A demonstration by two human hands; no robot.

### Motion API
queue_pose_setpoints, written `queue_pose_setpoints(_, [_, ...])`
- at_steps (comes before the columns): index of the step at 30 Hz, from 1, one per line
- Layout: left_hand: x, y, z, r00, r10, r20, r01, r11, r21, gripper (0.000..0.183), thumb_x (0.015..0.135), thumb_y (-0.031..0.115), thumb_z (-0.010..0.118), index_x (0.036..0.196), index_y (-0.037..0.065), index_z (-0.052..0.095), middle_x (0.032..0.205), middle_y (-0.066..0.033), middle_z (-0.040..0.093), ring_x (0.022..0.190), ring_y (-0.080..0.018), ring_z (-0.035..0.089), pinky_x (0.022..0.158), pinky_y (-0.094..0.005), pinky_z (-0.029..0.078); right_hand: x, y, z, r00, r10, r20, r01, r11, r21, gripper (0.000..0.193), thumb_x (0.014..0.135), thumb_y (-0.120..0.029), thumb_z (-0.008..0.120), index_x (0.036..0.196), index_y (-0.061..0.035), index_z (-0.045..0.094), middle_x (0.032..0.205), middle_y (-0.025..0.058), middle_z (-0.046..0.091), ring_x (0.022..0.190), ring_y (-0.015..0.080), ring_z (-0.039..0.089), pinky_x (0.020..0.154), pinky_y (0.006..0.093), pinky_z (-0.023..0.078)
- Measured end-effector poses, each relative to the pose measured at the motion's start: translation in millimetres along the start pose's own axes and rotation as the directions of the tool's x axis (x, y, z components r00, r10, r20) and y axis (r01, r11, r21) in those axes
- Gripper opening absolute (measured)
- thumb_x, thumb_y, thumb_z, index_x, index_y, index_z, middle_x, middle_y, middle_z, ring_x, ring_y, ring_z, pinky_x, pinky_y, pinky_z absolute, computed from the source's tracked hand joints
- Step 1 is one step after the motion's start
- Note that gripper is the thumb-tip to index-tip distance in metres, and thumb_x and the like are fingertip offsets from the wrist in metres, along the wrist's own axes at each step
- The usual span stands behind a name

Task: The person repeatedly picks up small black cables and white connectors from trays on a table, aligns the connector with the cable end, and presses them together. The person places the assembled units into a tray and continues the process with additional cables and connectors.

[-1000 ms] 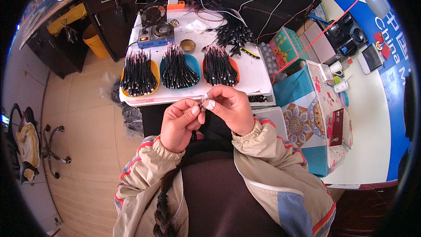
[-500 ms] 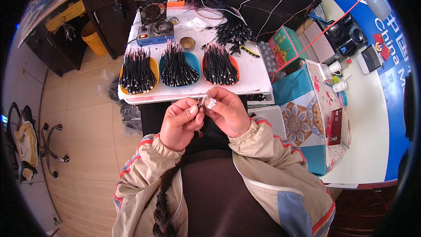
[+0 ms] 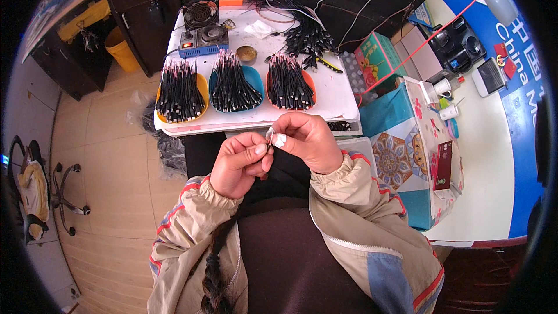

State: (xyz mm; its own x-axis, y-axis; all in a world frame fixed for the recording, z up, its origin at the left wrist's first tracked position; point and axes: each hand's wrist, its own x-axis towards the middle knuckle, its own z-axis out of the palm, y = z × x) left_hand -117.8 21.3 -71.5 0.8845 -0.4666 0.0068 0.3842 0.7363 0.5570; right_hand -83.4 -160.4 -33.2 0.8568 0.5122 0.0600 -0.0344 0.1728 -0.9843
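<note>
Just in front of the table edge, my left hand [image 3: 237,164] pinches a short black cable [image 3: 269,147] between thumb and forefinger. Most of that cable is hidden by the fingers. My right hand [image 3: 314,145] meets it there, thumb and forefinger closed at the cable's thin wire end; a white wrap [image 3: 279,140] covers part of the right thumb. Beyond the hands lie three bundles of black cables with pinkish wire ends: one in a yellow tray [image 3: 203,104], one in a blue tray [image 3: 256,78], one in an orange-red tray [image 3: 312,90].
Behind the trays on the white table [image 3: 337,102] stand a blue heating device [image 3: 204,48], a black fan [image 3: 201,16] and a small round tin [image 3: 246,54]. More black cables [image 3: 308,38] pile at the back right, near yellow-black pliers [image 3: 329,65]. An orange power adapter [image 3: 231,1] sits behind.
My right hand has shifted slightly right, its fingers staying at the wire end. My left hand stays nearly in place, still pinching the cable.
</note>
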Motion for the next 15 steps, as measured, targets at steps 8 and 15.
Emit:
queue_pose_setpoints(8, [3,-6,-1,0.989,0.15,-0.019,-0.144,0.97,0.194,0.01,0.093,0.006,0.056,0.096,-0.002,0.061,0.077,-0.0092,0.065,0.051,-0.0038,0.039,0.048,-0.0184,0.034,3,9,-2,0.989,0.136,0.053,-0.146,0.942,0.303,0.01,0.089,-0.005,0.061,0.096,-0.0017,0.056,0.09,0.0028,0.059,0.082,0.0118,0.059,0.073,0.0264,0.049])
queue_pose_setpoints(15, [4,-11,-4,0.958,0.286,-0.01,-0.189,0.659,0.728,0.015,0.093,0.007,0.059,0.102,-0.002,0.067,0.08,-0.0041,0.067,0.06,-0.0044,0.054,0.053,-0.0188,0.046,12,34,-17,0.909,0.288,0.303,-0.415,0.709,0.571,0.018,0.086,-0.014,0.057,0.102,-0.0054,0.053,0.093,0.0032,0.056,0.077,0.0132,0.054,0.071,0.0275,0.045])
